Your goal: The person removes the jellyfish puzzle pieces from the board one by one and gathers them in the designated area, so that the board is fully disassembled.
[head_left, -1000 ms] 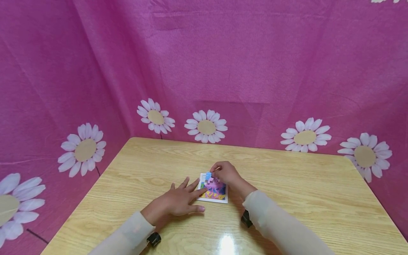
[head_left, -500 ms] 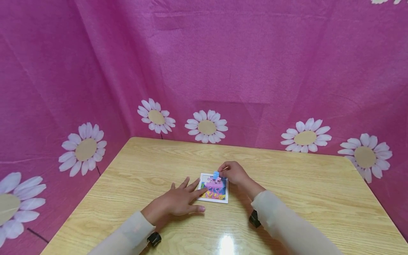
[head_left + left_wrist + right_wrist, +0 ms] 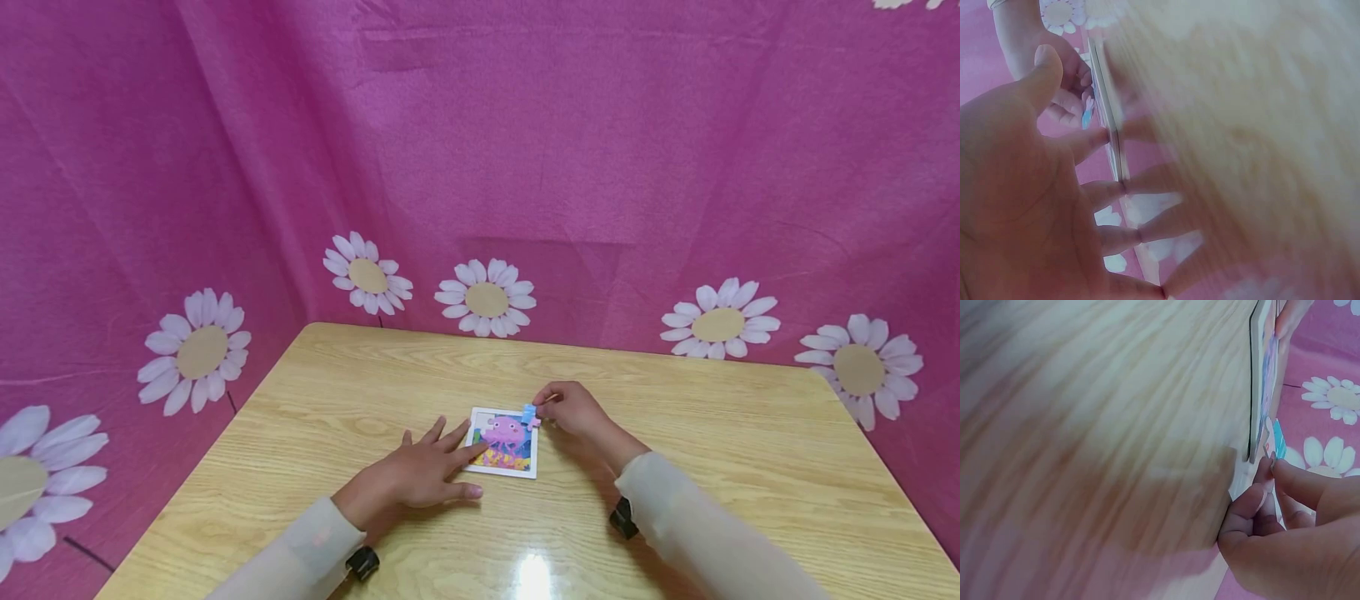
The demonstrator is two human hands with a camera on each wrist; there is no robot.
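A small jigsaw puzzle (image 3: 504, 442) in a white frame lies on the table, its picture a pink jellyfish over blue, with yellow along the bottom. At its upper left a pale gap shows. My left hand (image 3: 420, 471) is spread with straight fingers, and its index finger rests on the puzzle's left side. Between thumb and fingers my right hand (image 3: 573, 410) pinches a blue and pink puzzle piece (image 3: 531, 415) above the frame's upper right corner. In the right wrist view the piece (image 3: 1279, 439) stands tilted up off the frame.
The wooden table (image 3: 712, 467) extends on all sides of the puzzle. Behind it and at the left hangs a pink curtain (image 3: 525, 150) with white daisies. A black strap (image 3: 363, 563) sits under the left wrist, another strap (image 3: 623, 518) under the right.
My right hand has carried the puzzle piece rightward, from the puzzle's upper left to its upper right corner, uncovering the pale gap. The left hand has stayed put.
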